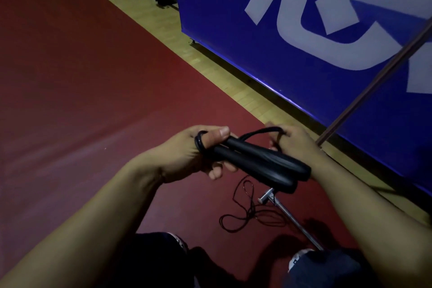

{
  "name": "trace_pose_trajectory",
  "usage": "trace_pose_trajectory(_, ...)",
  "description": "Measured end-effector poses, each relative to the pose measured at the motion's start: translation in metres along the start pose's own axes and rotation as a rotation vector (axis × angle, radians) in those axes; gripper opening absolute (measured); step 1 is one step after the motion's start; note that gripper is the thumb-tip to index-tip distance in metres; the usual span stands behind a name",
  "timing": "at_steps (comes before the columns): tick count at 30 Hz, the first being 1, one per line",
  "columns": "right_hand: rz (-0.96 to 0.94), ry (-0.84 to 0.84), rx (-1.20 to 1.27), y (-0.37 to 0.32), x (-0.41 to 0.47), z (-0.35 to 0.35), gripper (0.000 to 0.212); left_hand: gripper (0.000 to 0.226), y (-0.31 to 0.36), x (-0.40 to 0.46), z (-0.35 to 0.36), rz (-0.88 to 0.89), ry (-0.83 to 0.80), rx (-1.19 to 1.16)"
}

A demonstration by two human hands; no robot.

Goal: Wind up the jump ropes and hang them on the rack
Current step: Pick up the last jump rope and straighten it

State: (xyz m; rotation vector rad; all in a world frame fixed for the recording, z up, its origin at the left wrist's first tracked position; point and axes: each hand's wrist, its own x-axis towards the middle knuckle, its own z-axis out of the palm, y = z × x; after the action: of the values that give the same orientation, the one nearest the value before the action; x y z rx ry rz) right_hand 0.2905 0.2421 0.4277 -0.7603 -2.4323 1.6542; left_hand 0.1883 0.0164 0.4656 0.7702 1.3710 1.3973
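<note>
Handles (264, 161), two, gripped in left hand (198, 154); one rope loop (261, 132) pinched by right hand (292, 140).

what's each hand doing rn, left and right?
Left hand: closed, gripping both black handles with cord coils looped over the thumb.
Right hand: closed, pinching the black cord near the handles.

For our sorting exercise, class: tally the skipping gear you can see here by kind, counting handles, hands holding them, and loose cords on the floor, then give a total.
Black handles: 2, side by side in the left hand's grip
Hands: 2, left hand and right hand
Loose cord on the floor: 1
Total: 5
</note>
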Motion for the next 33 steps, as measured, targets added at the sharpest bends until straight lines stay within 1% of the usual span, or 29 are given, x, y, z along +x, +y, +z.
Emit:
trace_pose_trajectory(1,0.010,-0.039,-0.024,0.007,0.003,0.005,0.028,0.038,0.001,-0.002,-0.001,-0.007,-0.015,0.011)
trace_pose_trajectory(3,-0.014,-0.088,-0.169,0.025,0.013,0.010,0.029,0.039,0.000,-0.004,-0.006,-0.043,-0.045,0.046)
trace_pose_trajectory(5,-0.017,-0.116,-0.310,0.045,0.018,0.011,0.034,0.043,0.002,-0.007,-0.010,-0.100,-0.129,0.105)
trace_pose_trajectory(7,0.026,-0.107,-0.330,0.052,0.014,0.008,0.038,0.044,0.005,-0.012,-0.010,-0.170,-0.244,0.139)
trace_pose_trajectory(9,0.080,-0.093,-0.301,0.038,0.007,-0.002,0.046,0.035,0.010,-0.019,-0.006,-0.235,-0.333,0.178)
trace_pose_trajectory(10,0.073,-0.071,-0.295,0.027,0.007,-0.012,0.049,0.034,0.014,-0.022,-0.005,-0.272,-0.351,0.232)
trace_pose_trajectory(11,0.037,-0.037,-0.337,0.010,0.008,-0.027,0.049,0.034,0.020,-0.026,-0.004,-0.312,-0.351,0.308)
trace_pose_trajectory(12,-0.036,0.009,-0.419,-0.010,0.011,-0.043,0.048,0.035,0.026,-0.031,-0.004,-0.356,-0.334,0.396)
trace_pose_trajectory(14,-0.234,0.122,-0.686,-0.065,0.014,-0.076,0.044,0.036,0.039,-0.038,-0.007,-0.428,-0.234,0.525)
trace_pose_trajectory(15,-0.336,0.173,-0.814,-0.096,0.014,-0.090,0.039,0.035,0.046,-0.039,-0.011,-0.443,-0.165,0.542)
trace_pose_trajectory(17,-0.578,0.265,-1.016,-0.160,0.009,-0.110,0.026,0.038,0.061,-0.037,-0.019,-0.410,-0.030,0.514)
trace_pose_trajectory(18,-0.713,0.310,-1.071,-0.193,0.002,-0.116,0.020,0.040,0.069,-0.033,-0.023,-0.375,0.038,0.482)
trace_pose_trajectory(20,-0.919,0.368,-1.122,-0.246,-0.015,-0.119,0.016,0.042,0.082,-0.026,-0.028,-0.296,0.170,0.393)
trace_pose_trajectory(22,-1.010,0.355,-1.147,-0.271,-0.034,-0.114,0.016,0.041,0.089,-0.020,-0.028,-0.210,0.250,0.345)
trace_pose_trajectory(24,-0.983,0.297,-1.147,-0.268,-0.052,-0.106,0.019,0.042,0.083,-0.016,-0.025,-0.132,0.350,0.388)
trace_pose_trajectory(26,-0.880,0.209,-1.096,-0.245,-0.066,-0.095,0.021,0.041,0.061,-0.009,-0.023,-0.046,0.533,0.400)
trace_pose_trajectory(27,-0.824,0.170,-1.055,-0.229,-0.071,-0.088,0.022,0.040,0.046,-0.004,-0.022,-0.006,0.649,0.357)
trace_pose_trajectory(28,-0.780,0.141,-0.995,-0.211,-0.075,-0.079,0.025,0.040,0.030,0.001,-0.022,0.020,0.766,0.270)
trace_pose_trajectory(30,-0.702,0.100,-0.800,-0.169,-0.081,-0.051,0.032,0.039,0.005,0.012,-0.020,0.046,0.946,-0.003)
trace_pose_trajectory(31,-0.654,0.082,-0.676,-0.145,-0.083,-0.032,0.033,0.038,-0.003,0.017,-0.019,0.063,1.004,-0.137)
trace_pose_trajectory(33,-0.535,0.045,-0.507,-0.093,-0.085,0.008,0.034,0.036,-0.011,0.024,-0.019,0.117,1.078,-0.312)
